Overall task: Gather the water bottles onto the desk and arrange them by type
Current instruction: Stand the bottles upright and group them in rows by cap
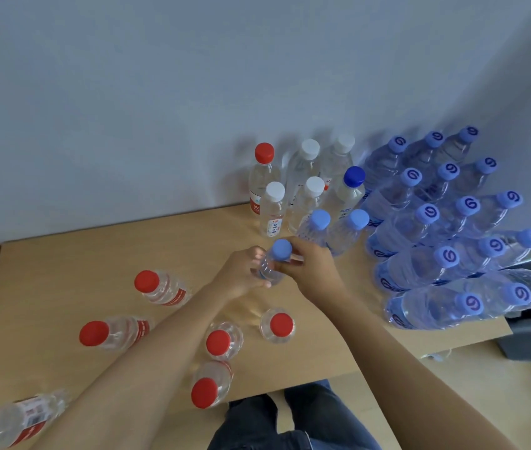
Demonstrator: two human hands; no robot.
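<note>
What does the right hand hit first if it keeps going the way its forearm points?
Beyond the light-blue-capped bottle that the right hand and left hand grip, probably the small white-capped bottle; depth is unclear.

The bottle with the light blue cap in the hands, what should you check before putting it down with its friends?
1. Both hands hold the bottle: ok, the left hand wraps the body and the right hand grips near the cap.
2. Cap on: ok, the light blue cap sits on top.
3. Matching friends close by: ok, two plain light blue capped bottles stand just behind.
4. Free desk beside them: cannot tell, the hands hide that spot.
5. Red capped bottles out of the way: ok, they stand nearer the person.
</note>
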